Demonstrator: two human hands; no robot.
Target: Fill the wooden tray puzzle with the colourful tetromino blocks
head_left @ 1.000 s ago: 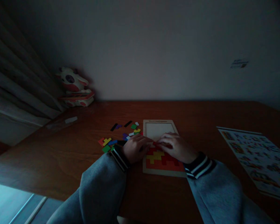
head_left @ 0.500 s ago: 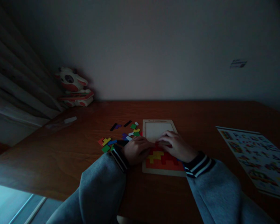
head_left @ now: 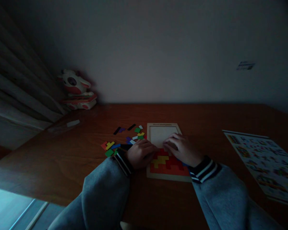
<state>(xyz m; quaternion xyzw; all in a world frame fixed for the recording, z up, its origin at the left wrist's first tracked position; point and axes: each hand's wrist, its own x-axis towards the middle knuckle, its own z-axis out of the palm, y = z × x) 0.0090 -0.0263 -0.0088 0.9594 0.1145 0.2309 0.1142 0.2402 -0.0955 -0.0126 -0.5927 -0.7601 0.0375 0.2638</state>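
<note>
A wooden puzzle board (head_left: 163,125) lies on the brown table in front of me. Its near half is filled with red, orange and yellow pieces (head_left: 162,161); its far half is bare. My left hand (head_left: 141,154) and my right hand (head_left: 183,149) meet over the board's middle. Their fingertips pinch and press a red puzzle piece (head_left: 162,150) at the edge of the filled area. Most of that piece is hidden under the fingers. Both arms wear grey sleeves with striped cuffs. The light is very dim.
Several loose coloured pieces (head_left: 124,140) lie scattered left of the board. A printed picture sheet (head_left: 261,159) lies at the right. A cow-shaped toy (head_left: 75,88) stands at the back left beside a curtain (head_left: 19,95). A small white object (head_left: 73,123) lies near the table's left edge.
Both hands have stayed on the board. The red piece, seen between the fingertips a second ago, now lies lower against the filled pieces, and the right fingers have curled over it.
</note>
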